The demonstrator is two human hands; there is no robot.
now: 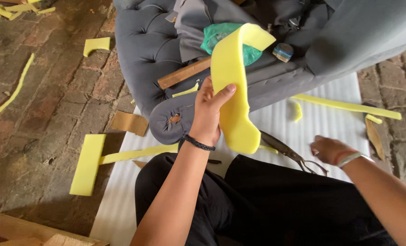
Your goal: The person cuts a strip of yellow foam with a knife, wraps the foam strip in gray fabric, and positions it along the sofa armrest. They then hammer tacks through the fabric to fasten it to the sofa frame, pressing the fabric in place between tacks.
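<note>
left hand (207,114) raised, gripping foam strip (232,91) | right hand (328,149) low, at scissors (289,152)

Left hand (208,114) grips a yellow foam strip (232,86); right hand (328,150) touches scissors (287,152).

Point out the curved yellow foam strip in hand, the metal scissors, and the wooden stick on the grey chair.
Curved yellow foam strip (232,86), head view, middle of its flat face.
Metal scissors (285,149), head view, blades near the pivot.
Wooden stick (183,73), head view, mid-length.
</note>
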